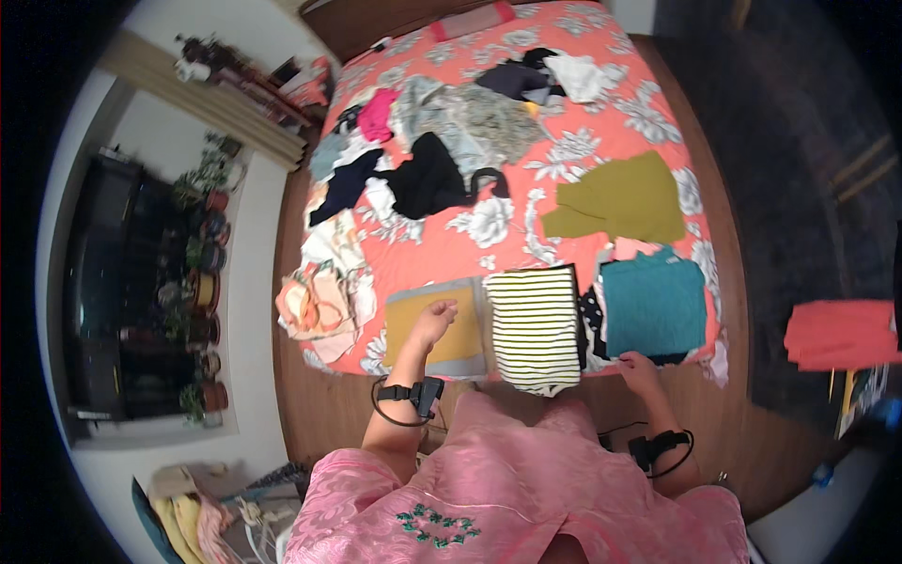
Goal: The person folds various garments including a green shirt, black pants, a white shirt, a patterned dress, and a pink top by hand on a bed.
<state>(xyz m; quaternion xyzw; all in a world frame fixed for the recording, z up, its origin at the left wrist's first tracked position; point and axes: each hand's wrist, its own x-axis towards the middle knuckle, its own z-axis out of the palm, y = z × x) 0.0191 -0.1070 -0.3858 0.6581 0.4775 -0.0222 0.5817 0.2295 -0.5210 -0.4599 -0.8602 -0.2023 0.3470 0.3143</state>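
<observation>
My left hand point(434, 321) hovers over or rests lightly on a folded mustard garment point(404, 334) with grey cloth around it, fingers loosely curved and apart, holding nothing visible. My right hand point(633, 367) is at the lower edge of a folded teal garment point(655, 301), fingertips closed on that edge. The teal piece lies on black and polka-dot clothes point(590, 320). Between my hands lies a folded white garment with dark stripes point(531, 329).
The floral coral bed point(573, 141) holds an olive garment point(620, 197), dark clothes point(423, 174), pale loose clothes point(451, 122) and a peach pile point(319, 310). Potted plants point(207, 282) line the left window. A coral cloth point(836, 334) lies at right.
</observation>
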